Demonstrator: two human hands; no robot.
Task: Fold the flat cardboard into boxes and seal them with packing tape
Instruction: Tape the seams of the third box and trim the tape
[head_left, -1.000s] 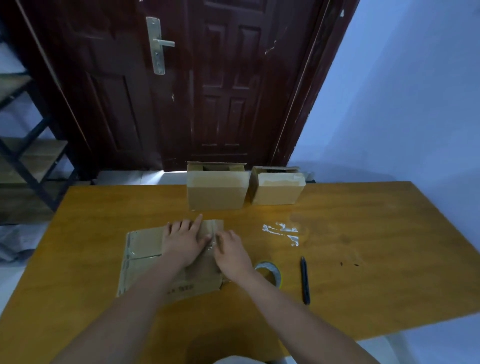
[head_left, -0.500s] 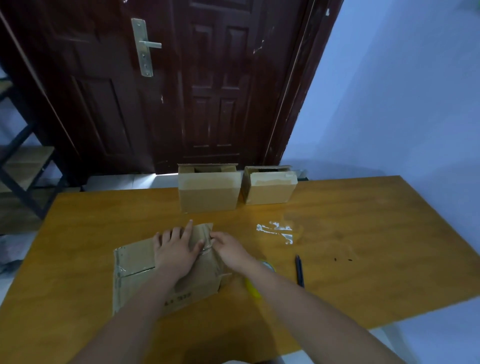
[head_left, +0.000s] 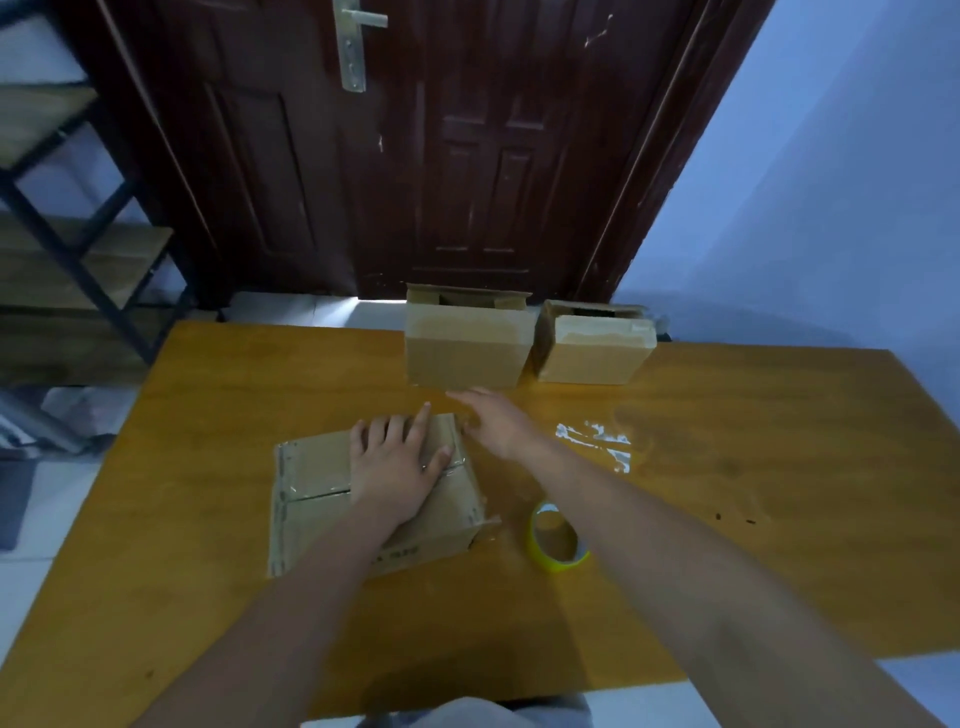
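Box: our near box (head_left: 374, 499) lies low on the desk (head_left: 727, 519), just in front of us, its taped flap seam facing up.
Left hand: our left hand (head_left: 397, 467) lies flat on the box top, fingers straight and spread, pressing over the seam.
Right hand: our right hand (head_left: 493, 421) is off the box, just past its far right corner, fingers relaxed and apart, holding nothing; it is blurred.
Tape: the roll (head_left: 558, 538) lies on the desk right of the box, near but apart from it.
Done boxes: a larger box (head_left: 465, 348) and a smaller one (head_left: 595, 348) stand side by side at the far desk edge, each with tape over the top edge.
Handling: we judge the cardboard light and fairly stiff along its panels, but springy at the flaps, so they may lift if our palm comes off. The taped strip looks glossy and slick. We would take hold at the side walls or corners, not on the seam.
Progress: we judge this box to be at the sealing step, the tape being smoothed down.
Desk: orange-brown wood, smooth, with a shiny tape scrap (head_left: 597, 441) stuck right of our right hand.
Room: a dark door (head_left: 467, 156) behind the desk, a pale wall (head_left: 831, 182) to the right, a shelf rack (head_left: 78, 234) to the left; the light is dim.
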